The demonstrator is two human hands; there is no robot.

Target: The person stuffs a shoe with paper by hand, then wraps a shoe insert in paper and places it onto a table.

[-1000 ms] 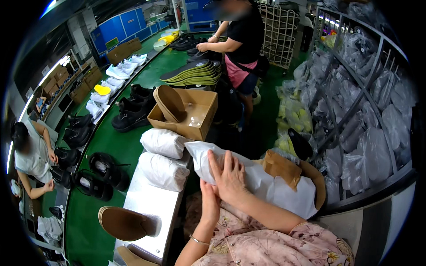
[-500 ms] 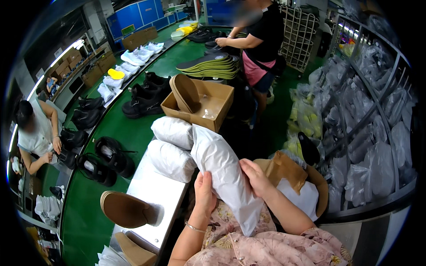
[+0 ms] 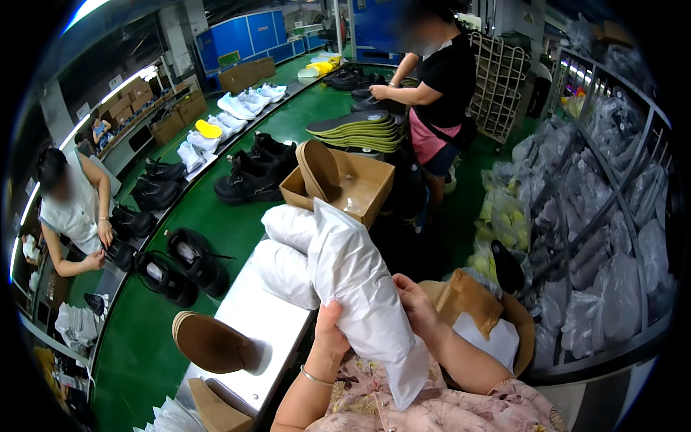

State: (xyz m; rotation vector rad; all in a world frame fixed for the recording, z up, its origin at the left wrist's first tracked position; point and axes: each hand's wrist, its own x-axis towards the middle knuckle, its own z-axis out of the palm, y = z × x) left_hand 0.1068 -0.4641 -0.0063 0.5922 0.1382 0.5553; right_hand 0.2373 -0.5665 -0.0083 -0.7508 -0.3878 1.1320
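A long bundle wrapped in white paper (image 3: 356,277) is held in front of my chest, its far end overlapping two similar bundles. My left hand (image 3: 331,333) grips its left side, the thumb lying along the edge. My right hand (image 3: 421,309) has its fingers curled against the right side. What the paper wraps is hidden. Just beyond it, a white-wrapped bundle (image 3: 286,272) and another wrapped bundle (image 3: 289,227) lie side by side on a white metal surface (image 3: 248,306). Behind them stands an open cardboard box (image 3: 374,191) with a brown curved piece (image 3: 318,169) in it.
Two brown curved forms, one upright (image 3: 205,342), stand nearer on the left. Black shoes (image 3: 198,259) sit on the green conveyor (image 3: 137,338). One co-worker (image 3: 439,79) stands beyond the insole stack (image 3: 360,129), another (image 3: 72,209) across the belt. At right is a metal rack (image 3: 612,180) of bagged items.
The view has swung slightly left, so the surroundings sit farther right. My hands have shifted down a little along the wrapped bundle, and my right fingers are more curled against its side.
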